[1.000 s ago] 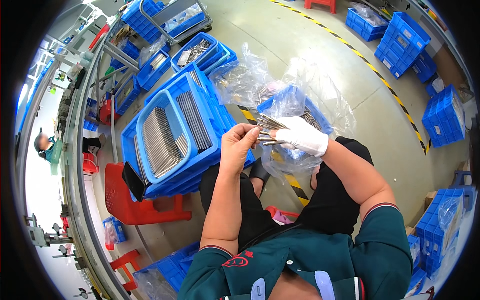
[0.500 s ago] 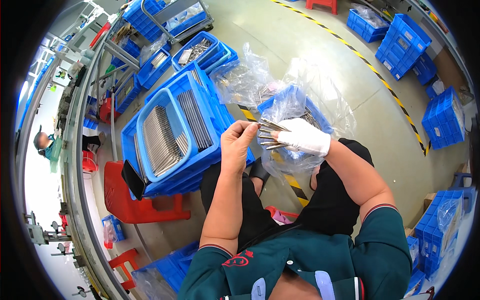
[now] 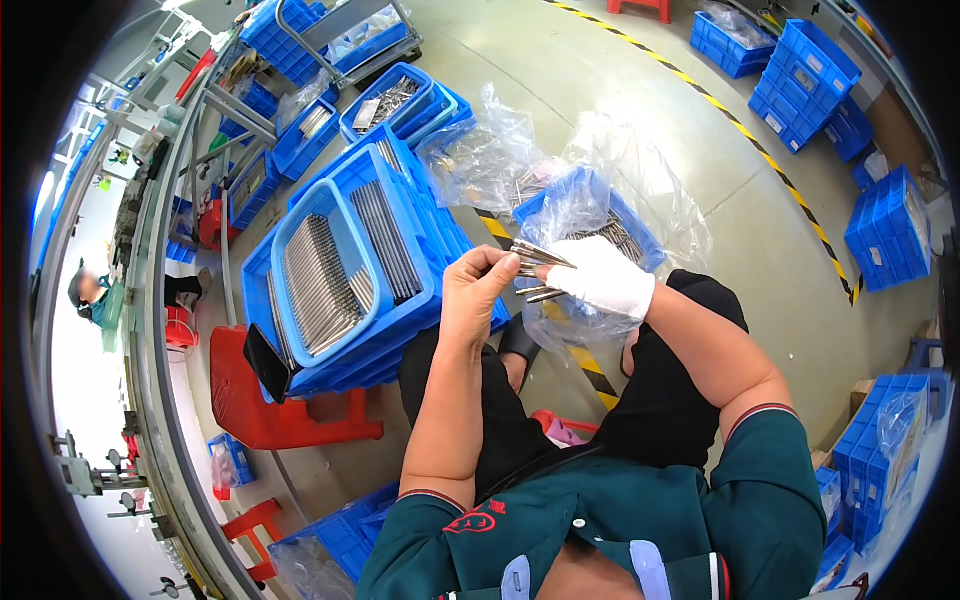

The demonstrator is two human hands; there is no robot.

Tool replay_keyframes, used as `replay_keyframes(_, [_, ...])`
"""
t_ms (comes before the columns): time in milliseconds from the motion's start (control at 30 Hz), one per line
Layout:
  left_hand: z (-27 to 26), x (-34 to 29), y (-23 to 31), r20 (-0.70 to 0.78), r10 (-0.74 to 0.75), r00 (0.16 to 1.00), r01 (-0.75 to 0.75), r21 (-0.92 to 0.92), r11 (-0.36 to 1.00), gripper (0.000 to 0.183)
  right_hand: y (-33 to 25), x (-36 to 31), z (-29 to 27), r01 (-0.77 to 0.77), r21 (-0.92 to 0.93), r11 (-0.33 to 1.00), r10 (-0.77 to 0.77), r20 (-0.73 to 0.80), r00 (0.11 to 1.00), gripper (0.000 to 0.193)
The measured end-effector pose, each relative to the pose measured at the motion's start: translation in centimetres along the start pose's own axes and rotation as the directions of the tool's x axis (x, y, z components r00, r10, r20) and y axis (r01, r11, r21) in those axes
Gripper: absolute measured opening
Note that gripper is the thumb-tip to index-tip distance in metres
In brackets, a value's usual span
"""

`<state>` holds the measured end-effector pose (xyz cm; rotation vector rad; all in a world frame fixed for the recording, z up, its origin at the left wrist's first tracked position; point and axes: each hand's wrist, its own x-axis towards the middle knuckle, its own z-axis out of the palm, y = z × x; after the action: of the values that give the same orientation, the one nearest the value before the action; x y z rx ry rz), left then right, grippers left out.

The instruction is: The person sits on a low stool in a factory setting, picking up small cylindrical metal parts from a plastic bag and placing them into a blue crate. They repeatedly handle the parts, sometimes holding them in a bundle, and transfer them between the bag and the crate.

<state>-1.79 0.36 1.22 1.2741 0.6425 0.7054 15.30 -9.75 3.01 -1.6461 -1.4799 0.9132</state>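
Shifted leftward, metal rods gripped by right fingers meet the pinched left fingers.

Smooth grey-green floor, and it's a busy one!
Across it runs black-and-yellow striped tape; there's an open blue plastic crate with crumpled clear plastic film spread around it; left, a red plastic stool stands; far right, tall blue plastic crates sit stacked near a wall-side blue box-shaped crate.
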Motion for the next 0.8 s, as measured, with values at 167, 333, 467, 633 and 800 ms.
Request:
replay_keyframes(167, [0.4,-0.2,-0.2,-0.03,0.002,1.0,0.001,0.07,0.998,0.018,0.3,0.1,0.2,0.018,0.019,1.0,-0.017,-0.014,1.0,0.037])
replay_keyframes(333, [0.6,-0.3,0.0,-0.093,0.078,0.993,-0.065,0.134,0.989,0.019,0.0,0.4,-0.3,-0.038,0.059,0.998,0.034,0.053,0.998,0.039])
replay_keyframes(467, [0.9,-0.5,-0.5,-0.12,0.178,0.977,-0.149,0.217,0.965,0.018,0.0,0.6,-0.5,-0.059,0.058,0.997,0.053,0.089,0.995,0.04])
replay_keyframes(633, [0.7,-0.5,0.3,-0.205,0.275,0.939,-0.197,0.333,0.922,0.013,0.6,0.2,-0.9,-0.025,0.133,0.991,0.018,0.051,0.999,0.041])
replay_keyframes(800, [0.2,-0.2,0.5,-0.156,0.157,0.975,-0.135,0.145,0.98,0.014,0.2,0.2,-1.7,-0.175,0.169,0.97,0.149,0.153,0.977,0.043])
